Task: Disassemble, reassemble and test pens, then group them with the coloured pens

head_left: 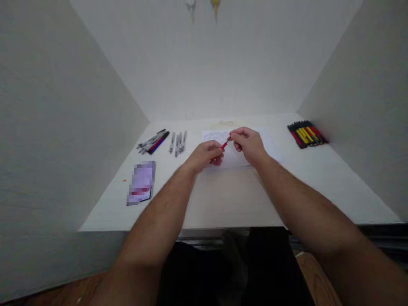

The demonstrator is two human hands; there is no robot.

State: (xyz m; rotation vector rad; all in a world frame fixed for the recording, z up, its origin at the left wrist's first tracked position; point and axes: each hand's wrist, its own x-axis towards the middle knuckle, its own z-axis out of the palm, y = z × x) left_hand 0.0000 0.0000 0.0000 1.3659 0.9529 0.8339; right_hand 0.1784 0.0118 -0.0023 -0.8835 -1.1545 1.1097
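Observation:
Over the paper in the middle of the table, my left hand [207, 154] is closed around a red pen [224, 145], whose lower end pokes out beneath the fingers. The pen slants up to the right. Its thin dark upper end is pinched between the thumb and fingertips of my right hand [248, 142]. Whether that dark part is a cap, tip or refill is too small to tell. Under both hands lies a white sheet of paper [236, 159] with handwriting near its top left.
Several clear pens [178, 143] lie left of the paper, beside a pile of mixed pens [154, 142]. A purple phone-like object [142, 182], blurred out, rests at the left front. At the far right are black, red and yellow pens [306, 134]. Pale walls [223, 76] enclose the table.

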